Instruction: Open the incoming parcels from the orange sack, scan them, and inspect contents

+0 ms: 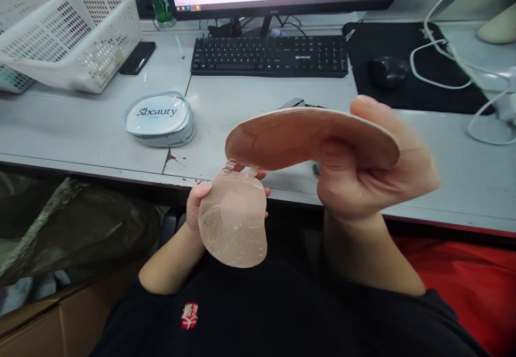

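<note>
Left hand (196, 202) gripping lower beige cup (234, 227) below the table's (80, 131) near edge, right hand (373, 177) clasping upper beige cup (310, 137) above that edge, oval beauty case (158, 119) behind, white basket (72, 37) far-left, keyboard (269, 55), mouse (388, 71) beyond.

Open: desk centre (250, 104) | Blocked — case (158, 119) left, keyboard (269, 55) behind

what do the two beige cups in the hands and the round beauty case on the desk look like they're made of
Lower cup in the left hand: probably silicone, with a glossy, tacky-looking face and tiny bumps. Upper cup in the right hand: same soft material, matte, bending where gripped. Case: seemingly hard plastic, with a shiny clear lid and pale blue rim.
</note>
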Demonstrator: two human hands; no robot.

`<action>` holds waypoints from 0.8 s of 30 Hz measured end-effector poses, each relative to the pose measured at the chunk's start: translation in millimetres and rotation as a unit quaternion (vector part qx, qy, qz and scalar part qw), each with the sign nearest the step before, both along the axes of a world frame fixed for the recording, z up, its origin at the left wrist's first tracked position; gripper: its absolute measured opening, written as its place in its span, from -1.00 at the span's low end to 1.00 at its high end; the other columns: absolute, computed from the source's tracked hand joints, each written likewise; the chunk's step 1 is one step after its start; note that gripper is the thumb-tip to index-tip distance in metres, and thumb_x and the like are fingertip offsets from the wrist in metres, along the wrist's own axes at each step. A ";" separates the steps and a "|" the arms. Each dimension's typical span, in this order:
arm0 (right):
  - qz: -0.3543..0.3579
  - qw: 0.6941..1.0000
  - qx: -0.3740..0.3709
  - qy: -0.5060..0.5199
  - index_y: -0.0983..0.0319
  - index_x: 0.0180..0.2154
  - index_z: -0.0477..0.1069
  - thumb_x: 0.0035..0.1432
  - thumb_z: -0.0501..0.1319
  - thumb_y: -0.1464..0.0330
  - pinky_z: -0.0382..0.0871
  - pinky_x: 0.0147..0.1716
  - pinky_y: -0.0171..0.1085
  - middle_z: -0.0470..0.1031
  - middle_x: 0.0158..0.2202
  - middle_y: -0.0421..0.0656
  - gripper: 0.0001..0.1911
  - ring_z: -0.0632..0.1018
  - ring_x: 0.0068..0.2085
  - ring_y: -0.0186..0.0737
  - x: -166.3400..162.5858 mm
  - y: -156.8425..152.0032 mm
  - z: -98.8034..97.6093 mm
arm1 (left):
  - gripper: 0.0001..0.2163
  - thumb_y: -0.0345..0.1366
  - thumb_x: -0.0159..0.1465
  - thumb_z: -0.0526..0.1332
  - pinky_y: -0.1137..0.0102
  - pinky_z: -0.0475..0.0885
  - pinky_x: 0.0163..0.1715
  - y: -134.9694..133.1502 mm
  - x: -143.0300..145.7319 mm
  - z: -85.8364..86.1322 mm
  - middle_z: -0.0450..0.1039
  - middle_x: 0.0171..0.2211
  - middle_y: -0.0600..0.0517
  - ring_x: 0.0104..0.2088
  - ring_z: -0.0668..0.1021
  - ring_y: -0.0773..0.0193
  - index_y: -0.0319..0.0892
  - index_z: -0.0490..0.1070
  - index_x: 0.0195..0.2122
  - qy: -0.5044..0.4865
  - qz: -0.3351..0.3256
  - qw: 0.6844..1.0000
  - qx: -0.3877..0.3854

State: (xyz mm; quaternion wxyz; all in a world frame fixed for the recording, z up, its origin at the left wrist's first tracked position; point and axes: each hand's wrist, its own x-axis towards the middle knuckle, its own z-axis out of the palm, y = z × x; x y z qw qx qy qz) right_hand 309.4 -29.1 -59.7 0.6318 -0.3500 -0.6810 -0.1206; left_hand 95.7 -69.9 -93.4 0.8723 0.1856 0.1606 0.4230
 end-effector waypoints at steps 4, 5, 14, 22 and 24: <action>0.002 1.000 0.021 -0.001 -0.03 0.24 0.51 0.27 0.33 0.31 0.65 -0.13 -0.07 0.67 -0.01 -0.25 -0.49 0.69 -0.05 -0.03 -0.9 1.5 2.8 | -0.19 0.17 0.15 0.33 -0.11 0.51 0.04 -3.1 1.1 -3.3 0.38 0.29 -0.18 0.22 0.51 -0.34 0.10 0.14 0.40 -0.007 -0.022 1.000 0.006; 0.010 1.000 0.005 0.004 -0.01 0.24 0.51 0.26 0.34 0.34 0.64 -0.12 -0.09 0.66 0.03 -0.24 -0.48 0.68 -0.04 -0.05 -1.7 1.7 3.9 | -0.17 0.20 0.15 0.32 -0.14 0.50 0.05 -4.1 1.2 -4.1 0.37 0.31 -0.19 0.21 0.51 -0.36 0.10 0.13 0.40 -0.009 -0.024 1.000 0.006; 0.004 0.978 -0.181 0.100 0.07 -0.26 0.61 0.37 0.28 0.15 0.51 -0.36 -0.17 0.44 -0.49 -0.26 -0.80 0.52 -0.41 -0.23 -3.2 10.8 6.1 | -0.41 0.08 0.20 0.29 -0.10 0.53 0.02 -5.9 0.6 -7.9 0.47 0.21 -0.23 0.03 0.62 -0.22 -0.08 0.35 0.20 -0.028 -0.036 0.999 -0.004; 0.030 0.983 -0.148 0.106 0.10 -0.24 0.60 0.36 0.30 0.22 0.50 -0.36 -0.20 0.51 -0.41 -0.26 -0.86 0.55 -0.37 -0.25 -1.5 14.8 3.7 | -0.34 0.20 0.15 0.28 -0.08 0.53 0.05 -5.2 1.9 -9.3 0.44 0.23 -0.23 0.10 0.58 -0.25 -0.13 0.40 0.15 0.020 -0.042 0.999 0.004; 0.048 0.985 -0.131 0.097 0.08 -0.13 0.63 0.37 0.29 0.23 0.57 -0.24 -0.15 0.63 -0.28 -0.25 -0.85 0.64 -0.24 -0.19 -1.8 13.9 3.1 | -0.33 0.22 0.14 0.29 -0.09 0.53 0.06 -5.3 2.4 -8.7 0.43 0.23 -0.23 0.11 0.57 -0.25 -0.12 0.40 0.16 0.030 -0.033 0.999 0.003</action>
